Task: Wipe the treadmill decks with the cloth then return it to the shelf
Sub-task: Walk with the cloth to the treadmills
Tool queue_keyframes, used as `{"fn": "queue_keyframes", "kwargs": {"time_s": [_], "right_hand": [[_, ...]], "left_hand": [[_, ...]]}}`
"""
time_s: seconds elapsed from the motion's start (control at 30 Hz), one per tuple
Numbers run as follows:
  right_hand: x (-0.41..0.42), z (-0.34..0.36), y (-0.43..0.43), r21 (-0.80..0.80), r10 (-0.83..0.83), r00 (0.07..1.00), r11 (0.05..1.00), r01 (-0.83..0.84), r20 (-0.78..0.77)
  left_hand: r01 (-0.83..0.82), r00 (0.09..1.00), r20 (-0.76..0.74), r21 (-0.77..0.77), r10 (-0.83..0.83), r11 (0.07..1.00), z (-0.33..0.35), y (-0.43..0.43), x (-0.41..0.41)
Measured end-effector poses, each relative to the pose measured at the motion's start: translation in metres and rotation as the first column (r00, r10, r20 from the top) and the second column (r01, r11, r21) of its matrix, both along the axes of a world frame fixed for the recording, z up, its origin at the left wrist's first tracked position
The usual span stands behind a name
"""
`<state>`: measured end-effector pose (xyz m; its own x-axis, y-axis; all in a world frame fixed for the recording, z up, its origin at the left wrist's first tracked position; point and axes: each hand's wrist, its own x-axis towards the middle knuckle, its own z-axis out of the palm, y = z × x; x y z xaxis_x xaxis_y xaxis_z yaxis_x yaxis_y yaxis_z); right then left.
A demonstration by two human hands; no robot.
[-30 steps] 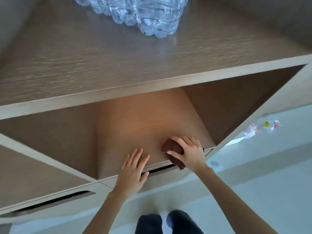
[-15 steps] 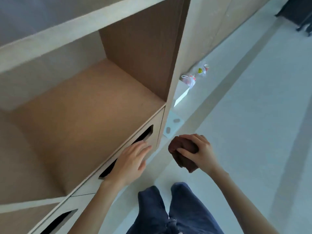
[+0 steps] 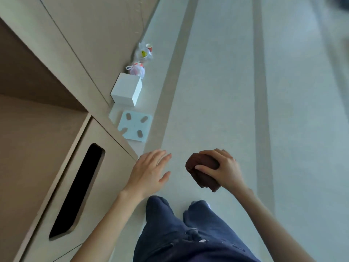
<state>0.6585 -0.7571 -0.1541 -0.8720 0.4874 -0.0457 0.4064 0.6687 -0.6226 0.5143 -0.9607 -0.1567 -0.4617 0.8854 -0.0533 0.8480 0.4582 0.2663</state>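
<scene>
A bunched dark brown cloth is gripped by my right hand, fingers curled over its top, held in the air above the pale floor. To its left my left hand hovers with straight spread fingers, holding nothing, just off the corner of the wooden shelf unit. The shelf's open compartment shows at the left edge. No treadmill is in view.
A drawer front with a dark slot handle sits below the shelf. On the floor by the unit lie a white scale, a white box and small plastic bags with a red cup. My legs are below.
My right hand lifted the cloth out of the shelf compartment and away over the floor. My left hand came off the shelf edge. The view swung right, from the shelf to the floor.
</scene>
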Motion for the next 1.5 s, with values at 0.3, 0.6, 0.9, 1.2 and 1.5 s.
{"fn": "queue_keyframes", "kwargs": {"time_s": [0.3,0.6,0.9,1.2,1.5], "right_hand": [[0.113,-0.007,0.077,-0.023,-0.309,0.951,0.951,0.309,0.011],[0.215,-0.007,0.152,-0.041,-0.549,0.835,0.835,0.549,-0.008],[0.272,-0.001,0.187,-0.069,-0.777,0.627,0.629,0.774,-0.052],[0.274,-0.009,0.238,-0.01,-0.893,0.449,0.449,0.893,-0.031],[0.238,0.02,0.346,0.043,-0.95,0.295,0.292,0.955,-0.105]], "left_hand": [[0.241,0.97,0.04,-0.154,-0.238,0.958,-0.016,0.12,0.064],[0.45,0.881,-0.045,-0.223,-0.47,0.865,-0.017,0.24,0.129],[0.579,0.813,0.007,-0.109,-0.582,0.808,-0.005,0.336,0.169],[0.765,0.643,0.031,-0.081,-0.765,0.639,-0.013,0.456,0.169],[0.868,0.496,-0.024,-0.025,-0.868,0.496,0.013,0.598,0.142]]}}
